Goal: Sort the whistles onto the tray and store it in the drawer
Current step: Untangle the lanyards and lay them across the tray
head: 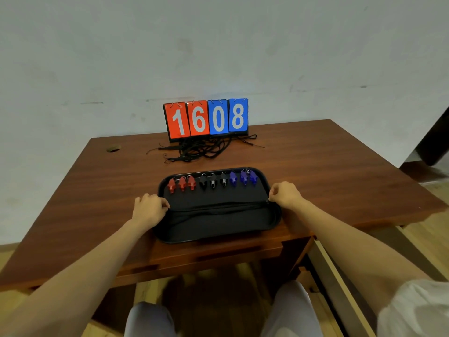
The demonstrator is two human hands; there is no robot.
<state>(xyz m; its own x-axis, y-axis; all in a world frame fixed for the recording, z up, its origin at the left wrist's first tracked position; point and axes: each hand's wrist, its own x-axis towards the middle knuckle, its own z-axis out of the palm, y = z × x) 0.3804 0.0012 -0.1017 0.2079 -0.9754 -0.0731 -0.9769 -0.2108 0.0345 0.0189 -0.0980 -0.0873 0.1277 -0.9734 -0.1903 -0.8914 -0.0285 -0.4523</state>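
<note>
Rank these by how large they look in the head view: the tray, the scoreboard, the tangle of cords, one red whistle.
1. tray
2. scoreboard and tangle of cords: they look about alike and sit farther back, so I won't rank them apart.
3. red whistle, clearly smallest.

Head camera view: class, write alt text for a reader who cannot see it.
A black tray on a wooden table holds nine whistles in a row: three red, three black, three blue. A left hand and right hand rest curled at its ends; a scoreboard reading 1608 stands behind.
</note>
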